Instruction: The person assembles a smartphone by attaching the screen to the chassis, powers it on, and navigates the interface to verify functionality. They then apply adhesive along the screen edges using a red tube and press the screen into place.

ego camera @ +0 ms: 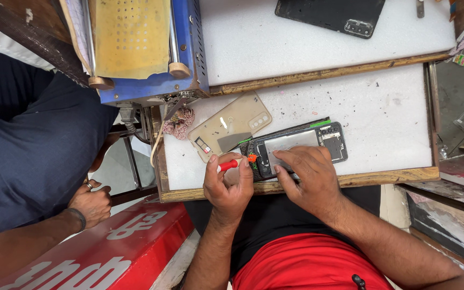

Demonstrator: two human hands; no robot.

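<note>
I had the opened black smartphone with its back off lying near the front edge of the white foam-topped bench. My right hand lay flat on it, fingers open, so it wouldn't slide, while my left hand gripped the small red-handled screwdriver at its end. The removed beige back cover sat just beside the phone, and another person's hand rested off the bench's left edge.

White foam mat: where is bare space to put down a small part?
On the white foam mat, the patch right of the opened phone is bare, with only specks. Crowded: the left part, with the beige back cover, left hand holding a red screwdriver, right hand.
</note>
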